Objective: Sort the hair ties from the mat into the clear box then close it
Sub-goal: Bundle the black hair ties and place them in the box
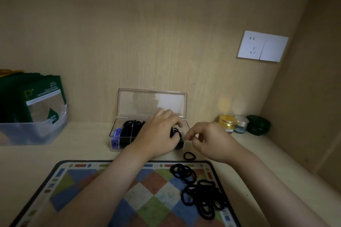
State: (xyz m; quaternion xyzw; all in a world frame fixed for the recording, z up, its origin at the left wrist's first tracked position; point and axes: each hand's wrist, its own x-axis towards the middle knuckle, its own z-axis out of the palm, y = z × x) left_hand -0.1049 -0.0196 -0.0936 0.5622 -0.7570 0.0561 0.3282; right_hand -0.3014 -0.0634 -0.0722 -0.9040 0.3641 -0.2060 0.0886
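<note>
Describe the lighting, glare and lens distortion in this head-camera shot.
Head view: dim, warm light, darkest at the corners; a soft bright patch on the back wall above the gold jar; pale glare on the clear box lid; wide-angle bending tilts the wall socket and curves the mat edges; black hair ties merge into one dark mass.

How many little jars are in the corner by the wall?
3: a gold jar, a clear blue-bottomed jar beside it, and a dark green jar farthest right. More may hide behind.
</note>
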